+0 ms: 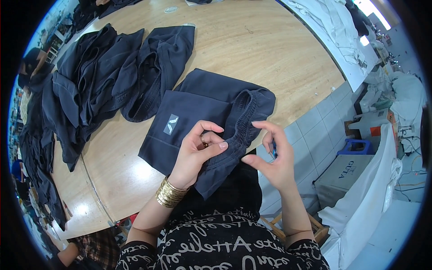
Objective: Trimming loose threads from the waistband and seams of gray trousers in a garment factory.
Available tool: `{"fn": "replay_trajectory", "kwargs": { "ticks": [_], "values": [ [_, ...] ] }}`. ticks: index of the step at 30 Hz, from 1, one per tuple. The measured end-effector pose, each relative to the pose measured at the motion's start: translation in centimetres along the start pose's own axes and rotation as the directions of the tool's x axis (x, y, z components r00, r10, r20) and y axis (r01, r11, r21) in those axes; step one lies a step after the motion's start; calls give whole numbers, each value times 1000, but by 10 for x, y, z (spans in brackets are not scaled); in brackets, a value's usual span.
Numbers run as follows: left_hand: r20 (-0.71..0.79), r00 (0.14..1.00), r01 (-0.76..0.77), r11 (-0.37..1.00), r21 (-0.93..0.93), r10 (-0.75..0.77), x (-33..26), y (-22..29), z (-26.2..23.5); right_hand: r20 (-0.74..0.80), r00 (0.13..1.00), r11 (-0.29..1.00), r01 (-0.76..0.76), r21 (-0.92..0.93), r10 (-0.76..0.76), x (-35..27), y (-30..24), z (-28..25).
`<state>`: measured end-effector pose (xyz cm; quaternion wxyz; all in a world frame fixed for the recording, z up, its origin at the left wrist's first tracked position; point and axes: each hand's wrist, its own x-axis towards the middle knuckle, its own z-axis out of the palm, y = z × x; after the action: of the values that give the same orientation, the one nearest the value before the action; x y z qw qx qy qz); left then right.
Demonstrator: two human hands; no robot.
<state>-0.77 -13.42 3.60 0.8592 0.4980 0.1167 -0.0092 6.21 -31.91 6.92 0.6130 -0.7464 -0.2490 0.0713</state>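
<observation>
A pair of dark navy shorts (189, 110) with a gathered elastic waistband and a small light patch lies at the table's near edge. Its waistband stands partly raised between my hands. My left hand (198, 148), with gold bangles at its wrist, has its thumb on the waistband's left side and its fingers curled in. On the right, my right hand (273, 155) is beside the band, thumb and forefinger spread apart. Its other fingers are curled round a small blue object (273, 150), mostly hidden in the palm, whose kind I cannot make out.
More dark garments (96, 81) are heaped on the left of the wooden table (252, 45). White cloth (328, 33) lies beyond the far right edge. A grey box (344, 175), a blue plastic stool (355, 147) and draped white sheeting (360, 216) are at right. Other people are at left.
</observation>
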Motion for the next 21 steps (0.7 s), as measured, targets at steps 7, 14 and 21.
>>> {"fn": "replay_trajectory", "kwargs": {
  "ticks": [7,14,21],
  "values": [
    [-4,1000,23,999,-32,-23,-1,-3,4,-111,930,874,282,-395,-350,-15,24,35],
    [-28,1000,-14,998,-57,12,-1,0,-1,-58,975,949,-196,248,216,-12,5,5],
    [-41,998,-53,999,-10,53,-2,-6,6,-54,985,976,-170,-135,164,-17,14,28]
  ]
}}
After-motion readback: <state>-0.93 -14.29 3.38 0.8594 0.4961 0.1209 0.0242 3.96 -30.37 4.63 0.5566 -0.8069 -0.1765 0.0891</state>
